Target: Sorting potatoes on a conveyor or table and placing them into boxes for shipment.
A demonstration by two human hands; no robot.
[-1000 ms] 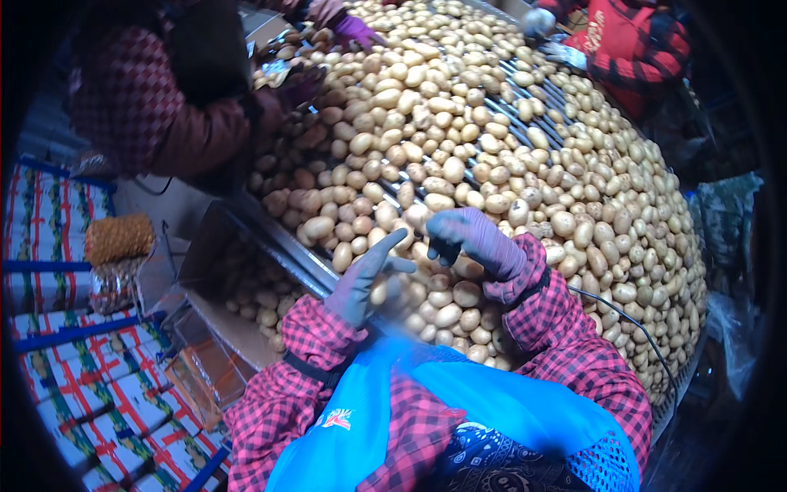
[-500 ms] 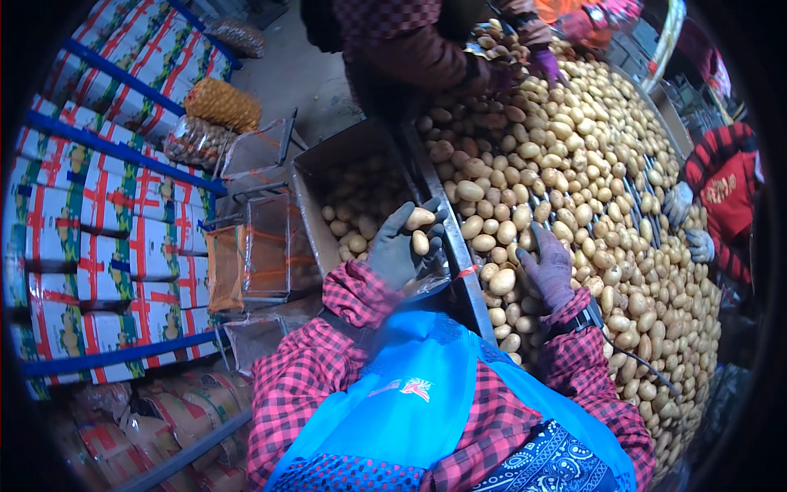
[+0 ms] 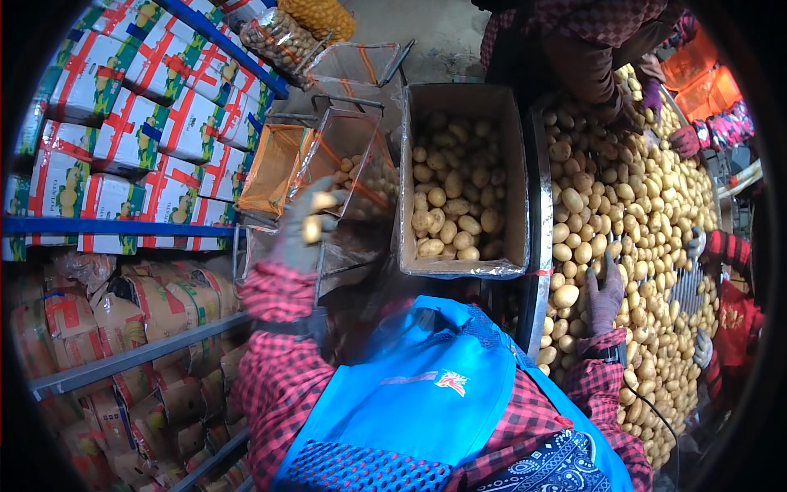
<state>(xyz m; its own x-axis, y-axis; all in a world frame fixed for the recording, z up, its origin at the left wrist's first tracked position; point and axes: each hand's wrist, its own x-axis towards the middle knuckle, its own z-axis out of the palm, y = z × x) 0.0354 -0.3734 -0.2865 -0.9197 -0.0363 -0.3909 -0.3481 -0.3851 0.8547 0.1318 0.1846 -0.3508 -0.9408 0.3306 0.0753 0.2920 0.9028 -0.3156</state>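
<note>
My left hand (image 3: 297, 238) in a grey glove, somewhat blurred, is raised at the left with its fingers curled round two pale potatoes (image 3: 311, 230). It is beside an upright clear plastic bag in a frame (image 3: 326, 148), which has some potatoes in it. My right hand (image 3: 605, 302), in a purple-grey glove, rests with fingers apart on the wide heap of potatoes (image 3: 635, 193), and no potato shows in its grasp. Between the two hands stands a cardboard box (image 3: 525, 164), partly filled with potatoes.
A metal rail (image 3: 541, 180) edges the potato table. An orange mesh bag (image 3: 275, 164) hangs open beside the clear one. Stacked printed cartons (image 3: 115, 148) and brown sacks (image 3: 147, 328) fill the left behind blue bars. Co-workers' gloved hands (image 3: 697, 243) reach in from the far and right sides.
My left hand has swung left, carrying the potatoes from near the box and rail to the framed bags. My view has turned left. My right hand stays over the heap.
</note>
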